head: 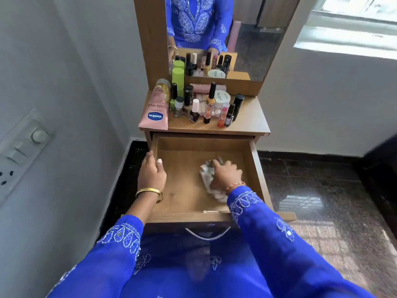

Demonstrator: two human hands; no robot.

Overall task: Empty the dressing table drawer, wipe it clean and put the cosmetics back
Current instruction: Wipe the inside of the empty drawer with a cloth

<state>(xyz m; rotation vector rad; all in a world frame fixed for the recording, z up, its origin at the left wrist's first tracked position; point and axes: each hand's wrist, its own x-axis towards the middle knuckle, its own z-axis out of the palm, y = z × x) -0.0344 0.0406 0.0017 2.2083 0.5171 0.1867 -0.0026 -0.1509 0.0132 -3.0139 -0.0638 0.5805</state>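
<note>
Inside the pulled-out wooden drawer (pixel 255 164), its bare floor showing, the right hand (pixel 226 175) is clutching a crumpled white cloth (pixel 207 175) while the left hand (pixel 151 174) is gripping its left wall.

Blue sleeves (pixel 264 220) with white embroidery, a tan wood drawer (pixel 184 190), a pink tube (pixel 155 110), green bottles (pixel 177 77).
</note>
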